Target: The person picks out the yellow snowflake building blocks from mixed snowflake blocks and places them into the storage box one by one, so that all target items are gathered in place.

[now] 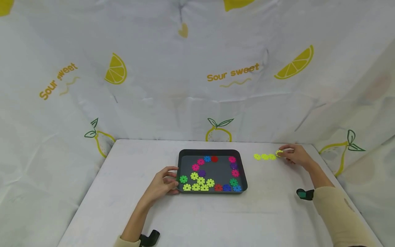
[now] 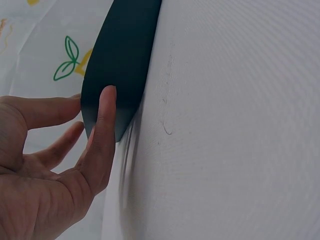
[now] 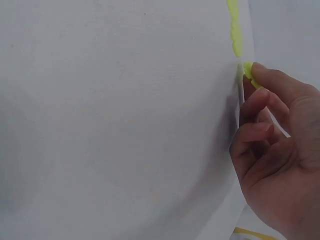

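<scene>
pinching a yellow notched disc (image 1: 279,153) between thumb and index finger, the right hand (image 1: 296,155) has its other fingers bent in, at the right end of a row of three flat yellow discs (image 1: 264,156) on the white tabletop (image 1: 265,202). whether the pinched disc touches its neighbour or the table, the pictures do not settle. the left hand (image 1: 162,183) is loosely spread, its digits touching the left end of the dark tray (image 1: 213,152) without visibly wrapping round it; inside lie loose discs (image 1: 201,180), yellow, pink, red, blue, purple and green. the likeliest trouble is a knock: with so little room beside the row, a sideways push could skew it. a thin edge might also slip from the fingertips, and firm left-hand pressure could slide the tray and scatter its contents.
</scene>
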`<state>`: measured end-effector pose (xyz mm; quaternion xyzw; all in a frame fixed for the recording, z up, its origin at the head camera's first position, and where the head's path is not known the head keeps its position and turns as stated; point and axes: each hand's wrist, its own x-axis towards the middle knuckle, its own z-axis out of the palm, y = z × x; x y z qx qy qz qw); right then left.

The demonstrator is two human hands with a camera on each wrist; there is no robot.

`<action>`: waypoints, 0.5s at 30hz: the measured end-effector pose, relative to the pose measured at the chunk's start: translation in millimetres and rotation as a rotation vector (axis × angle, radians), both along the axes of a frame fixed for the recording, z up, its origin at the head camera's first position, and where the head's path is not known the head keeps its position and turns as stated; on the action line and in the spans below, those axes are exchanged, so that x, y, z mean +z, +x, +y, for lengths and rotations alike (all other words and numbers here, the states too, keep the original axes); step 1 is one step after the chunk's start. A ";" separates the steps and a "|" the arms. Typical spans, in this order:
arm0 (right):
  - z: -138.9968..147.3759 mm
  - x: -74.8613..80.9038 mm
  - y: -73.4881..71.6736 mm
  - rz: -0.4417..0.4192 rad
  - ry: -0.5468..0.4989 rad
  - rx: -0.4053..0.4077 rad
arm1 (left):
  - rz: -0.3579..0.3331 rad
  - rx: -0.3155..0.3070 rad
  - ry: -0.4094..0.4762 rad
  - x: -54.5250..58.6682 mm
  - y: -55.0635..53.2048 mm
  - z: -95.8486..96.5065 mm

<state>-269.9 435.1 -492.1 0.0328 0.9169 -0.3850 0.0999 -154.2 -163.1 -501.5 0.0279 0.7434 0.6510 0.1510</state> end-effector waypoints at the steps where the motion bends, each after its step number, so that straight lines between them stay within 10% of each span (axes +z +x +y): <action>1: 0.8 -2.0 0.0 0.003 0.011 -0.007 | 0.000 0.000 -0.001 0.1 0.0 -0.1; 15: -6.6 3.6 2.9 0.022 0.168 0.023 | 0.001 -0.001 0.001 0.0 -0.3 -0.4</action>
